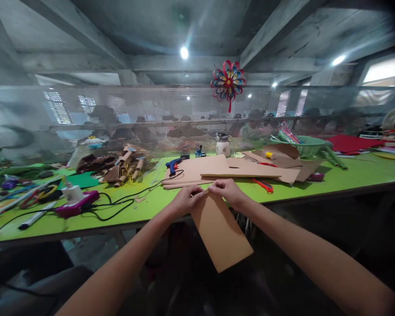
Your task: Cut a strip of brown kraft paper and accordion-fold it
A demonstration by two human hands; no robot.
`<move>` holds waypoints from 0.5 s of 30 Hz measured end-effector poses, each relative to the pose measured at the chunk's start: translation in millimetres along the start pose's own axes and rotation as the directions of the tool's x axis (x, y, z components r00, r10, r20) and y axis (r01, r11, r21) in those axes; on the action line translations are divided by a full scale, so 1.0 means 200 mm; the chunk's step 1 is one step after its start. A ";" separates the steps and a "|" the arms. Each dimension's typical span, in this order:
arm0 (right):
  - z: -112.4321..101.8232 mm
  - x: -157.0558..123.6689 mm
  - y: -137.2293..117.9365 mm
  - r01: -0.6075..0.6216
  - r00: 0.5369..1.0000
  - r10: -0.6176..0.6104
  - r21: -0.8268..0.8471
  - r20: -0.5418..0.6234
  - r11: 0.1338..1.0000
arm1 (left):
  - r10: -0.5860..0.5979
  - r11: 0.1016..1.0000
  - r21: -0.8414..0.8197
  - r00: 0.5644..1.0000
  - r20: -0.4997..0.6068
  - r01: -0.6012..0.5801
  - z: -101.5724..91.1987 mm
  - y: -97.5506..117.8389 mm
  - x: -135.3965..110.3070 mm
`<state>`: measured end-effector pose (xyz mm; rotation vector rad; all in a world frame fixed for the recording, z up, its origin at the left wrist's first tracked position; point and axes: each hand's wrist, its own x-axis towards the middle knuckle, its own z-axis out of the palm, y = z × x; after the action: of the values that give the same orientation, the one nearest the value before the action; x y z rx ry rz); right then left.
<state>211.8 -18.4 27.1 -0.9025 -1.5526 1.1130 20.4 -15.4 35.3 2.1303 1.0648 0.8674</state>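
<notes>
A rectangular sheet of brown kraft paper (220,235) hangs down in front of the table edge, its upper end pinched by both hands. My left hand (186,199) grips the top left corner with thumb and fingers. At the top right corner my right hand (228,192) holds the same edge, which looks slightly folded or rolled. Just beyond the hands lies a stack of brown paper sheets (197,170) on the green table (145,210). Orange-handled scissors (263,186) stick out from under the sheets on the right.
A blue glue gun (173,165) lies behind the stack. On the left are a purple power strip (76,204) with black cables and a pile of rolled brown paper pieces (125,166). A white jar (222,145) and a green basket (304,147) stand farther back, before a perforated screen (171,105).
</notes>
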 end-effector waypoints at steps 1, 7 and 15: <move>0.00 0.00 0.00 0.017 1.000 -0.017 -0.011 -0.009 1.000 | -0.032 0.998 -0.052 0.999 0.039 0.034 -0.01 -0.01 -0.01; 0.02 -0.01 -0.01 0.031 0.999 -0.029 -0.043 0.043 0.999 | -0.131 0.934 -0.304 0.970 0.204 0.190 -0.09 -0.05 -0.10; 0.03 -0.01 0.03 -0.043 0.999 0.044 0.104 0.001 0.994 | -0.121 0.969 -0.195 0.980 0.160 0.151 -0.08 -0.06 -0.13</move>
<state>207.2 -20.3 20.5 -0.8706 -1.4660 1.2122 -9.4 -27.9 27.5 1.8933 0.9876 0.7115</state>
